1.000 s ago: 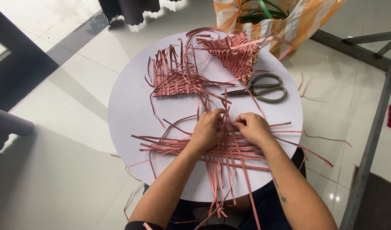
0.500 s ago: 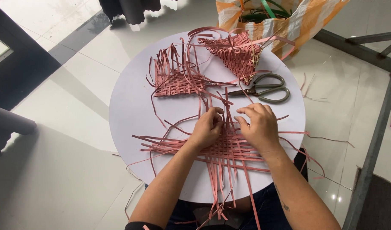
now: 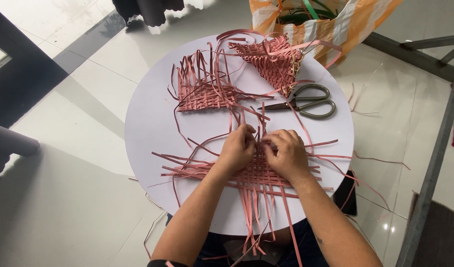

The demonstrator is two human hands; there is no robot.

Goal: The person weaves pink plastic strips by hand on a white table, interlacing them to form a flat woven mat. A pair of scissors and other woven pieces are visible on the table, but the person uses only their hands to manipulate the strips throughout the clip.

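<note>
Strips of pink weave (image 3: 256,174) at 6 o'clock on our round white table (image 3: 152,123); left hand (image 3: 238,151) and right hand (image 3: 285,154) pinch them, fingertips hiding the crossing. Scissors (image 3: 306,101) at 2 o'clock.

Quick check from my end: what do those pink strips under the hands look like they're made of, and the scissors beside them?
The pink strips look like flat plastic strapping or a stiff paper-like band: even in width, matte, holding springy curves; which of the two is unclear. The scissors appear to be metal throughout: dark narrow blades and dull grey-green loop handles, possibly painted. Both the left hand and right hand press on the weave.
</note>
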